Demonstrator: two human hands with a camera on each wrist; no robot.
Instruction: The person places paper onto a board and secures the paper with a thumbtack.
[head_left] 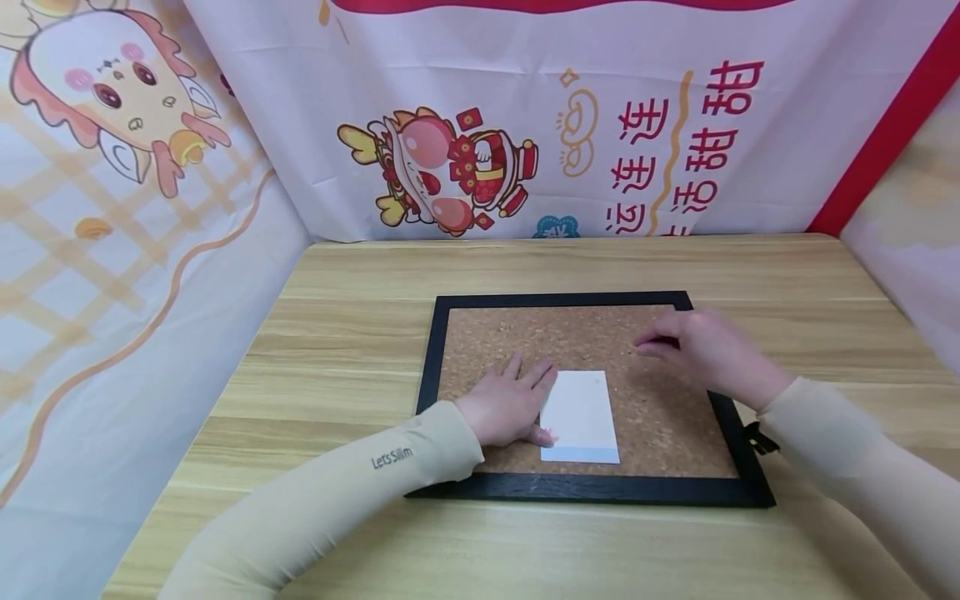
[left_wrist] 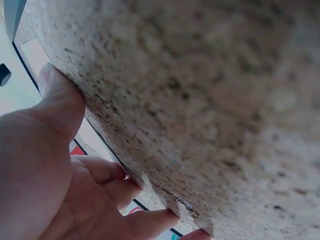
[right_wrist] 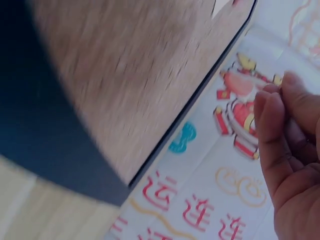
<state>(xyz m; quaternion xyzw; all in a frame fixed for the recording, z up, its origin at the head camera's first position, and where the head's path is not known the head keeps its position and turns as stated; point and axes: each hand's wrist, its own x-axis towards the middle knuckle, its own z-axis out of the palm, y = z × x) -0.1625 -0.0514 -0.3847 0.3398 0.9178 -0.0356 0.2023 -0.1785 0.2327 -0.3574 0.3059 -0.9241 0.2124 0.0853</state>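
A white card point(head_left: 581, 421) with a pale blue lower strip lies on a cork board point(head_left: 487, 333) in a black frame. My left hand point(head_left: 510, 404) rests with spread fingers over the card's left edge and the cork beside it; its thumb lies on the lower left of the card. A tiny mark near the card's top right corner is too small to name. Above the board's right part, apart from the card, is my right hand point(head_left: 705, 346). Its fingers point(right_wrist: 272, 120) are curled, with thumb and fingertips close together. I can make out nothing between them.
The board lies on a wood-grain table point(head_left: 337, 333). A small black piece point(head_left: 761, 437) sticks out at the frame's right edge, beside the right forearm. Printed cloths point(head_left: 525, 83) hang behind the table and at its sides.
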